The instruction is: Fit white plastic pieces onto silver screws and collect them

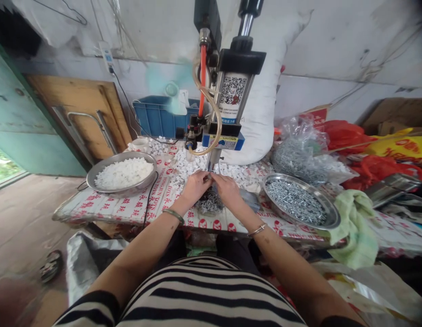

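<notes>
My left hand (196, 185) and my right hand (226, 187) meet under the ram of a pneumatic press (230, 97). The fingers of both are closed in a pinch at the ram's lower tip. Whatever they pinch is too small and too covered to make out. Just below my hands lies a heap of small metal pins or screws (211, 202). Small white plastic pieces (190, 164) are scattered behind my hands around the press. To the right stands a metal bowl (334, 221) of similar metal pins; to the left, a metal bowl (91, 180) of white pieces.
At the back left are a blue crate (152, 119) and a fan (171, 88). A large white sack (265, 131) stands behind the press. Rightward lie a clear bag of metal parts (297, 152), red bags (347, 136) and a green cloth (355, 231) over the table edge.
</notes>
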The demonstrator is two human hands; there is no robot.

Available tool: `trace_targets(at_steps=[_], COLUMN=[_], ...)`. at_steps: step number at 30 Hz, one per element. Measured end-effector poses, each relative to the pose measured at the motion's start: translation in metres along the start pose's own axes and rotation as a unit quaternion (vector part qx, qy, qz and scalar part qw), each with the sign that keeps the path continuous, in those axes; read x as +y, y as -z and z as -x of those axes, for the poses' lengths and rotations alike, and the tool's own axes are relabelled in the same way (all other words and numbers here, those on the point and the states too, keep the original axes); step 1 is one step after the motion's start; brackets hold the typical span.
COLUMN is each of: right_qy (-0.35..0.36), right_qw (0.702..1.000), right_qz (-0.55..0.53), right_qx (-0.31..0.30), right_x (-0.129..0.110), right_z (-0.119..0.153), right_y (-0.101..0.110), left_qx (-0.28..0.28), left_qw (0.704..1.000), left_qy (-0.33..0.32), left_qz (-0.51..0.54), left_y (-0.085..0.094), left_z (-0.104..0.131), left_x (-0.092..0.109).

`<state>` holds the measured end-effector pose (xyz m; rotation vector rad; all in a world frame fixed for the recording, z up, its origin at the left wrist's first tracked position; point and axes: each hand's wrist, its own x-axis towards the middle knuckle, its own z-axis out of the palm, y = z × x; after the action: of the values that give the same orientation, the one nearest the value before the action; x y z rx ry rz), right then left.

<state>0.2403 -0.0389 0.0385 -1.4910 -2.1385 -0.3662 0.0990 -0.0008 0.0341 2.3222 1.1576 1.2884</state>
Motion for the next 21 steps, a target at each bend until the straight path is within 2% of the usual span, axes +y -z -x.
trace_targets(at_steps=[6, 9, 11, 12, 13, 15, 16, 18, 21], right_qy=[-0.112, -0.148, -0.146, -0.134, -0.113, -0.058, -0.031, 0.006, 0.032], right_qw=[0.991, 0.984, 0.98, 0.979, 0.98, 0.981, 0.981, 0.981, 0.983], right_qz=[-0.069, -0.092, -0.116, -0.132, -0.148, -0.178, -0.188, -0.194, -0.18], right_qx=[0.021, 0.048, 0.068, 0.074, 0.073, 0.054, 0.04, 0.025, 0.035], right_x=[0.008, 0.01, 0.005, 0.0, -0.005, -0.018, -0.025, -0.035, -0.043], right_z=[0.04, 0.056, 0.058, 0.057, 0.055, 0.051, 0.05, 0.05, 0.056], right_y=[0.009, 0.022, 0.034, 0.04, 0.046, 0.054, 0.056, 0.056, 0.051], left_qx=[0.004, 0.018, -0.002, -0.046, -0.12, -0.284, -0.345, -0.399, -0.402], left_qw=[1.0, 0.997, 0.987, 0.975, 0.952, 0.876, 0.836, 0.782, 0.757], left_qy=[0.003, 0.036, 0.078, 0.103, 0.128, 0.165, 0.178, 0.2, 0.23], left_qz=[0.025, 0.07, 0.139, 0.19, 0.249, 0.353, 0.389, 0.435, 0.46], left_y=[-0.003, 0.008, 0.021, 0.029, 0.037, 0.05, 0.055, 0.059, 0.059], left_z=[0.001, 0.0, 0.001, 0.002, 0.005, 0.012, 0.016, 0.025, 0.035], left_x=[-0.006, -0.002, 0.005, 0.009, 0.012, 0.018, 0.019, 0.018, 0.013])
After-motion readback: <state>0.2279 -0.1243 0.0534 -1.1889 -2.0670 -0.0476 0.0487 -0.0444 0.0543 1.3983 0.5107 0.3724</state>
